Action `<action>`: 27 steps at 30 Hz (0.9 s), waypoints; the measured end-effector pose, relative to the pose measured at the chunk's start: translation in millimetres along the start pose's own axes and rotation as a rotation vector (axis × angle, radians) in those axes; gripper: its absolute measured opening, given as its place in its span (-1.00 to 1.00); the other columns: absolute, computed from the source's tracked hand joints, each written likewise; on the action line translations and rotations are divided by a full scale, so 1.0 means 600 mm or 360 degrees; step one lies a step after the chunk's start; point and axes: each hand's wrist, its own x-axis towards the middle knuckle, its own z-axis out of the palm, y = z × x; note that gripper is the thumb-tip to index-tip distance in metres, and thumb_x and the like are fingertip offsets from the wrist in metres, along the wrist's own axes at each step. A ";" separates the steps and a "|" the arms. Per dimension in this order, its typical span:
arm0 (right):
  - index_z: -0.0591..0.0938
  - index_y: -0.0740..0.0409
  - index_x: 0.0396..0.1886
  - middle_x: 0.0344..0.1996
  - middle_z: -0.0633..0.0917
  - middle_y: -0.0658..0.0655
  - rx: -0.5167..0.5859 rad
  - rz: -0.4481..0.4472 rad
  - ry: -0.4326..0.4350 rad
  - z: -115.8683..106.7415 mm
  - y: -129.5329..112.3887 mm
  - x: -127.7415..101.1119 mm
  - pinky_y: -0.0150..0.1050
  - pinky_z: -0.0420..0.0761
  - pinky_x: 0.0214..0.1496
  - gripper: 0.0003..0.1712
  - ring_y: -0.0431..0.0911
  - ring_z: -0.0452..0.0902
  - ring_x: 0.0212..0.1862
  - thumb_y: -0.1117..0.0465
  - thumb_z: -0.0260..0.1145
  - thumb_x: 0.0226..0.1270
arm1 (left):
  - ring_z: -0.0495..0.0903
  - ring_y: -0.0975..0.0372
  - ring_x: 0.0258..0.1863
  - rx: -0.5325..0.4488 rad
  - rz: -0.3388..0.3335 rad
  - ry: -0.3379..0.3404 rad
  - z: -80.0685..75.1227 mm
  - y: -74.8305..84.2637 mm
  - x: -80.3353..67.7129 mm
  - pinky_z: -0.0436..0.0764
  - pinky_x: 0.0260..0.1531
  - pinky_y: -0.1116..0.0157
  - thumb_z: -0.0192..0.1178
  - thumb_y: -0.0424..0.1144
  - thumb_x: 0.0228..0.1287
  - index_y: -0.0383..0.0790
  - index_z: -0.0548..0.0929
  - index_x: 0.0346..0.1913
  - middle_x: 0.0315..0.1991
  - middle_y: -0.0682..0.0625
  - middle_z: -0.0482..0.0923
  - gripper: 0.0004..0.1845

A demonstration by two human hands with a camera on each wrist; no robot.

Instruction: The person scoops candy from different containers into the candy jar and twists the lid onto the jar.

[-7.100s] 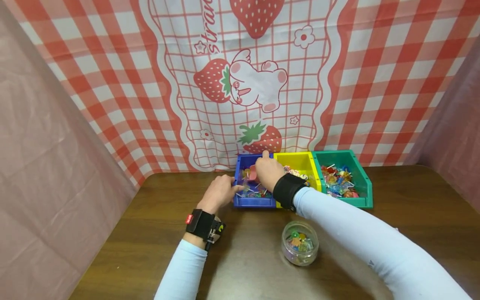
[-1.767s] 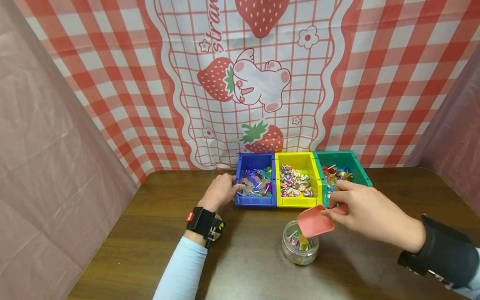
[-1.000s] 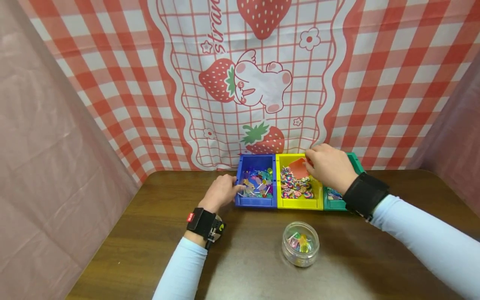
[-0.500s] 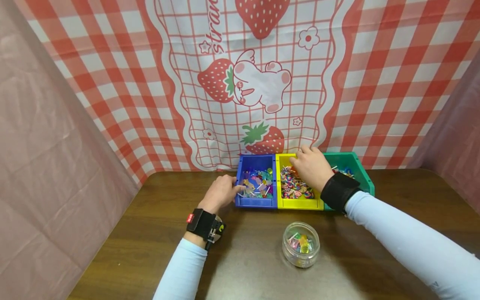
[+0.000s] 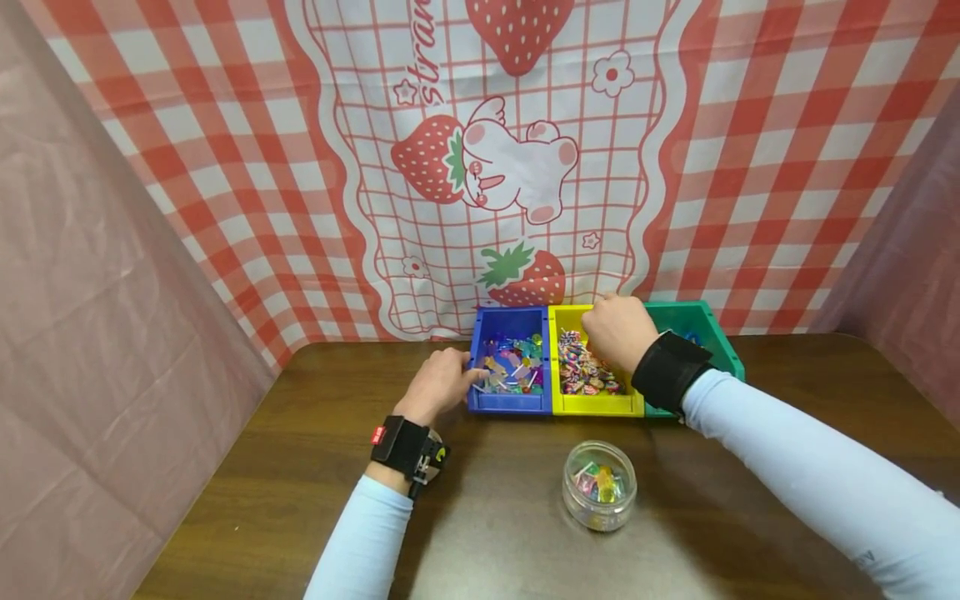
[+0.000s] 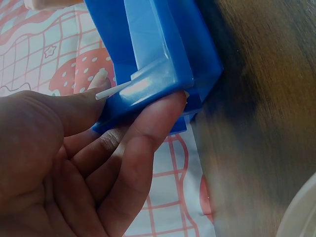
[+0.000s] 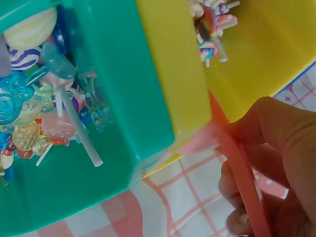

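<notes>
Three bins point(image 5: 511, 403), jar point(image 5: 599, 504) | right hand point(image 5: 618, 329) (gripping scoop point(image 7: 243, 182)) partly hides yellow bin point(image 5: 597, 406)

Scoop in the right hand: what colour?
The scoop is coral pink, clearest in the right wrist view.

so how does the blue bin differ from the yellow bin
The blue bin holds mostly see-through pieces; the yellow bin holds colourful striped lollipops. The left hand grips the blue bin's edge, while the right hand holds a pink scoop at the yellow bin. Both are open-topped and stand side by side on the table.
</notes>
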 end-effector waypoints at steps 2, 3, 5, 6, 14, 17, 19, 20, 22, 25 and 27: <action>0.60 0.18 -0.70 -0.72 0.52 0.12 0.0043 0.0098 -0.0122 -0.004 0.001 0.002 -0.04 0.55 -0.58 -0.71 0.04 0.47 -0.59 0.22 0.52 0.05 | 0.57 0.24 -0.64 -0.0017 -0.0016 -0.0012 0.001 0.000 0.000 0.43 -0.58 0.30 0.24 -0.02 0.41 -0.16 0.67 -0.26 -0.60 0.05 0.58 -0.74; 0.61 0.19 -0.68 -0.71 0.53 0.11 0.0066 0.0151 -0.0194 -0.006 0.002 0.003 -0.04 0.55 -0.56 -0.70 0.03 0.47 -0.59 0.17 0.54 0.05 | 0.57 0.24 -0.64 -0.0019 -0.0020 -0.0017 0.001 0.000 0.000 0.43 -0.58 0.30 0.24 -0.02 0.41 -0.16 0.67 -0.26 -0.60 0.05 0.58 -0.74; 0.64 0.19 -0.62 -0.67 0.54 0.12 0.0131 0.0240 -0.0333 -0.009 0.005 0.003 -0.04 0.56 -0.53 -0.65 0.03 0.48 -0.58 0.06 0.59 0.02 | 0.58 0.25 -0.64 -0.0019 -0.0016 -0.0016 0.002 -0.001 0.000 0.43 -0.58 0.30 0.24 -0.02 0.41 -0.16 0.67 -0.26 -0.61 0.05 0.58 -0.74; 0.65 0.18 -0.61 -0.65 0.55 0.11 0.0173 0.0280 -0.0399 -0.010 0.007 0.003 -0.05 0.55 -0.53 -0.62 0.03 0.48 -0.57 0.00 0.59 0.02 | 0.57 0.25 -0.65 -0.0024 -0.0012 -0.0014 0.002 -0.001 0.000 0.43 -0.58 0.30 0.25 -0.03 0.41 -0.16 0.67 -0.27 -0.61 0.05 0.58 -0.75; 0.69 0.09 -0.60 -0.71 0.48 0.01 0.0637 0.0513 -0.0624 -0.002 0.018 -0.016 -0.21 0.35 -0.54 -0.65 -0.03 0.41 -0.57 -0.05 0.48 0.18 | 0.57 0.29 -0.69 0.0027 0.0090 0.0058 0.000 -0.004 0.001 0.44 -0.56 0.30 0.26 -0.04 0.40 -0.18 0.68 -0.31 -0.66 0.08 0.56 -0.74; 0.73 0.13 -0.47 -0.66 0.52 0.03 0.0692 0.0555 -0.0597 0.004 0.019 -0.024 -0.20 0.34 -0.51 -0.68 -0.02 0.40 -0.55 -0.04 0.45 0.24 | 0.57 0.28 -0.68 0.0017 0.0076 0.0058 -0.002 -0.004 0.000 0.45 -0.56 0.30 0.26 -0.04 0.40 -0.16 0.68 -0.31 -0.66 0.08 0.56 -0.75; 0.74 0.14 -0.40 -0.63 0.55 0.04 0.0696 0.0563 -0.0569 0.008 0.019 -0.029 -0.19 0.34 -0.50 -0.70 -0.01 0.41 -0.54 -0.02 0.42 0.27 | 0.57 0.28 -0.68 0.0026 0.0071 0.0059 -0.002 -0.004 0.000 0.44 -0.56 0.30 0.26 -0.04 0.40 -0.16 0.67 -0.32 -0.66 0.07 0.56 -0.75; 0.75 0.14 -0.38 -0.63 0.55 0.04 0.0694 0.0567 -0.0555 0.009 0.018 -0.031 -0.19 0.34 -0.51 -0.72 0.00 0.40 -0.54 0.00 0.41 0.28 | 0.57 0.28 -0.68 0.0033 0.0070 0.0057 -0.002 -0.004 0.000 0.44 -0.56 0.30 0.25 -0.04 0.40 -0.16 0.67 -0.34 -0.66 0.07 0.56 -0.74; 0.76 0.13 -0.33 -0.61 0.57 0.04 0.0683 0.0568 -0.0529 0.010 0.018 -0.035 -0.19 0.35 -0.52 -0.74 0.00 0.41 -0.53 0.02 0.40 0.28 | 0.57 0.28 -0.68 0.0032 0.0060 0.0048 -0.001 -0.004 0.000 0.44 -0.56 0.30 0.25 -0.03 0.40 -0.16 0.66 -0.34 -0.66 0.07 0.56 -0.73; 0.78 0.14 -0.27 -0.58 0.59 0.05 0.0678 0.0558 -0.0509 0.010 0.018 -0.040 -0.19 0.38 -0.52 -0.73 0.00 0.41 -0.51 0.02 0.41 0.26 | 0.57 0.27 -0.67 0.0023 0.0043 0.0035 0.001 -0.003 0.000 0.44 -0.57 0.30 0.25 -0.02 0.40 -0.15 0.66 -0.33 -0.64 0.07 0.56 -0.74; 0.78 0.16 -0.24 -0.55 0.61 0.06 0.0679 0.0554 -0.0521 0.009 0.018 -0.042 -0.19 0.41 -0.50 -0.69 0.00 0.43 -0.48 0.00 0.44 0.25 | 0.56 0.27 -0.66 0.0019 0.0040 0.0031 0.002 -0.002 0.000 0.43 -0.57 0.30 0.25 -0.02 0.40 -0.14 0.66 -0.33 -0.63 0.07 0.56 -0.74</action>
